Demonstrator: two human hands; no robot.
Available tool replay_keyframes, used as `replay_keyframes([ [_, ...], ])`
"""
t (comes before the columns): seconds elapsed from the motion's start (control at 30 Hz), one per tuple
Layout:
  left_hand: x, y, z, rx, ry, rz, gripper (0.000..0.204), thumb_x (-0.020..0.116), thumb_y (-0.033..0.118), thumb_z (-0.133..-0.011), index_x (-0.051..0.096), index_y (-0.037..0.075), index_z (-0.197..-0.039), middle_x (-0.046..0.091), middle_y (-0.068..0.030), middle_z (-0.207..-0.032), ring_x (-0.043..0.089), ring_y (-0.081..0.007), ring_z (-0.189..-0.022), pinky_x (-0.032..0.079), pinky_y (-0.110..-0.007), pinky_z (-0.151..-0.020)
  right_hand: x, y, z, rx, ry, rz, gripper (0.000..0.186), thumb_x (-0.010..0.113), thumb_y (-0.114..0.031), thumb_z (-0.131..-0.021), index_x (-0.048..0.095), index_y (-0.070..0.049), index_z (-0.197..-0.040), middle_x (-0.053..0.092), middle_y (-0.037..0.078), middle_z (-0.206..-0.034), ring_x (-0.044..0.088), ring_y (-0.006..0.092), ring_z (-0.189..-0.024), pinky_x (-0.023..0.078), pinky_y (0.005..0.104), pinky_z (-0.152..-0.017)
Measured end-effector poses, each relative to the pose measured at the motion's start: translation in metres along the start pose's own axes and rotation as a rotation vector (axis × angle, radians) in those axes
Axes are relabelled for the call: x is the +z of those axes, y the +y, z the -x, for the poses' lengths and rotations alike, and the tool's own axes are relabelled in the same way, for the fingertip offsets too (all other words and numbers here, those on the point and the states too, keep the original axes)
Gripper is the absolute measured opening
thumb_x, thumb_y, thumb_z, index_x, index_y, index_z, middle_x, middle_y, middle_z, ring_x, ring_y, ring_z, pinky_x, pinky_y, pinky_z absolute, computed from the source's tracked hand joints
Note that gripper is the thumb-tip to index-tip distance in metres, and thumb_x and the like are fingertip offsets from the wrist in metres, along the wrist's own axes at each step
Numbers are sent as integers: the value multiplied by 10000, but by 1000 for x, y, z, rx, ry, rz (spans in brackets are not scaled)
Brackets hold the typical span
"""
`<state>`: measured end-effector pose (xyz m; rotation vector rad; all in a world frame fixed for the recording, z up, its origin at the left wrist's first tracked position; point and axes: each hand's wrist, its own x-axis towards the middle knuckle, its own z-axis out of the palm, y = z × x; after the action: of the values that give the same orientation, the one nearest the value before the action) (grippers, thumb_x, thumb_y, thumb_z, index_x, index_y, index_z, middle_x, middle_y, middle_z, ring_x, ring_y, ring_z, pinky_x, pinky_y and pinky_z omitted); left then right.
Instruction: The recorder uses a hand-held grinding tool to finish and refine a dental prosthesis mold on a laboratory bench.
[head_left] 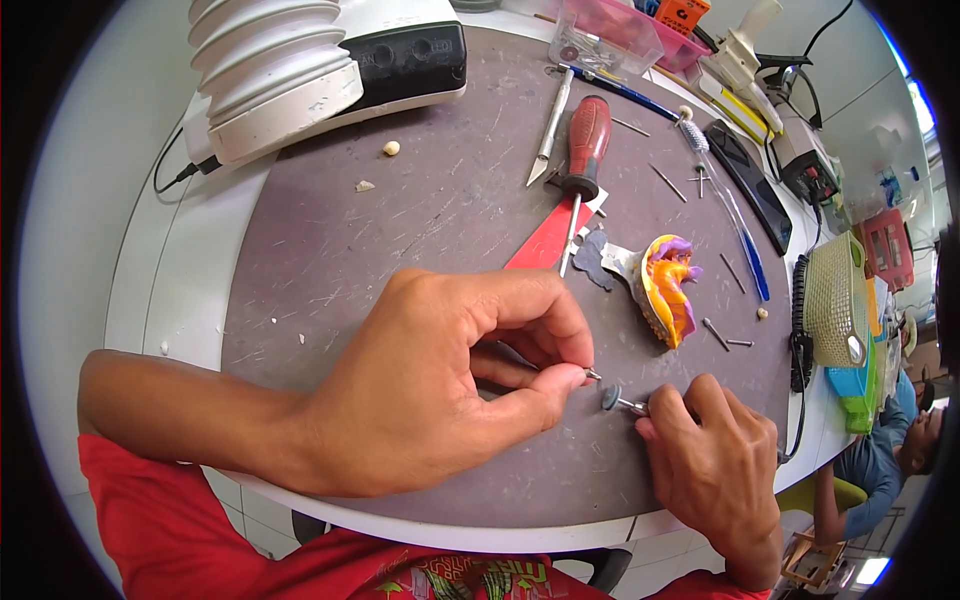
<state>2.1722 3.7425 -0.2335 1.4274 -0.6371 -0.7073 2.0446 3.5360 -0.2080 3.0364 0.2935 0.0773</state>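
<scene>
Over the middle of the mat, my left hand (430, 385) pinches a small metal piece (593, 374) between thumb and forefinger. Only its tip sticks out; the remainder is hidden by the fingers. Closed around the metal shank of a small grey grinding wheel (611, 398) is my right hand (712, 450); whatever is behind the shank is covered by the hand. The wheel sits just below and right of the metal piece, with a narrow gap between them. Beyond both hands lies a dental impression tray (668, 290) filled with orange and purple material.
A red-handled screwdriver (588, 140), craft knife (550, 130), red flat piece (545, 238) and loose metal pins (716, 335) lie on the mat (330, 220). A ribbed hose (270, 60) stands far left. A phone (748, 185) and basket (835, 300) are rightward; another person (880, 480) sits beyond.
</scene>
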Motion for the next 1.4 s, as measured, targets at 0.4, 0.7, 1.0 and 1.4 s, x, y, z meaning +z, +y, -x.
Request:
replay_keyframes([
  [0.4,2,-2,2,15,23,-23,90,654,-51,-869,635,-32,-955,677,-98,-959,673,-128,-928,577,-262,-837,2,11,-1,-30,133,-71,230,757,-280,-790,630,-103,-864,473,25,-711,518,176,-542,419,312,-482],
  [0.7,2,3,3,-36,31,-44,85,662,-23,-874,640,-21,-956,687,-90,-958,681,-125,-916,577,-259,-831,9,11,-18,-157,290,-32,310,814,-251,-709,671,-66,-912,556,15,-777,563,167,-667,466,293,-544],
  [1.0,1,4,3,-48,12,-31,90,670,6,-887,637,-19,-967,661,-58,-915,660,-94,-877,579,-248,-803,-1,0,-49,-239,459,-465,287,837,-107,-686,665,-32,-904,639,64,-787,608,204,-644,492,308,-556],
  [1.4,2,0,4,219,70,-307,83,689,-24,-838,651,-24,-912,704,-79,-897,684,-108,-838,580,-253,-755,-8,-10,-56,263,17,-1148,25,646,15,-832,645,11,-807,650,19,-732,572,30,-622,434,180,-547],
])
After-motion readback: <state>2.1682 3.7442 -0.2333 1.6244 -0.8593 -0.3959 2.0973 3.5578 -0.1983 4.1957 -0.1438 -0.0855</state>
